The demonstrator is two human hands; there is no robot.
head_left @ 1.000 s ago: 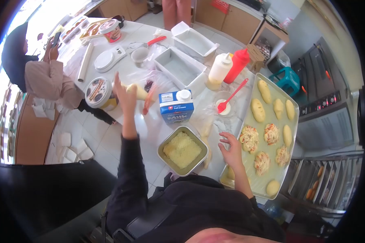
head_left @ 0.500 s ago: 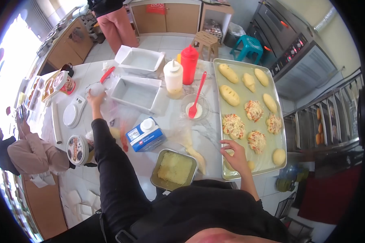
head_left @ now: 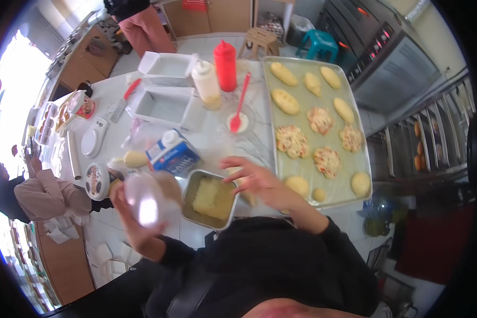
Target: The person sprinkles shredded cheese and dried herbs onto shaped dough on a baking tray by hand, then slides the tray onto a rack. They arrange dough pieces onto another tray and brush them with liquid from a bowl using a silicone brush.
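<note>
My left hand (head_left: 138, 225) is wrapped round a clear plastic cup (head_left: 149, 201), blurred by motion, at the left of the metal tin. The square metal tin (head_left: 209, 204) holds a pale yellow crumbly mass. Over the tin's right edge is my right hand (head_left: 257, 183), fingers spread, holding nothing. A blue milk carton (head_left: 173, 153) lies tilted behind the tin, and a filled piping bag (head_left: 136, 159) is left of the carton. Behind my right hand, a red spatula (head_left: 240, 106) rests in a small clear bowl (head_left: 244, 124) with white contents.
A large tray (head_left: 323, 199) of shaped dough is at the right. White lined tins (head_left: 167, 108), a white squeeze bottle (head_left: 205, 85), a red squeeze bottle (head_left: 225, 66) and a scale (head_left: 94, 139) stand farther back. A person (head_left: 50, 193) is at the left, another (head_left: 146, 29) at the back.
My left hand reached to the back left, took the clear cup and brought it back near the tin. My right hand moved left, to the tin's edge. The view has shifted.
</note>
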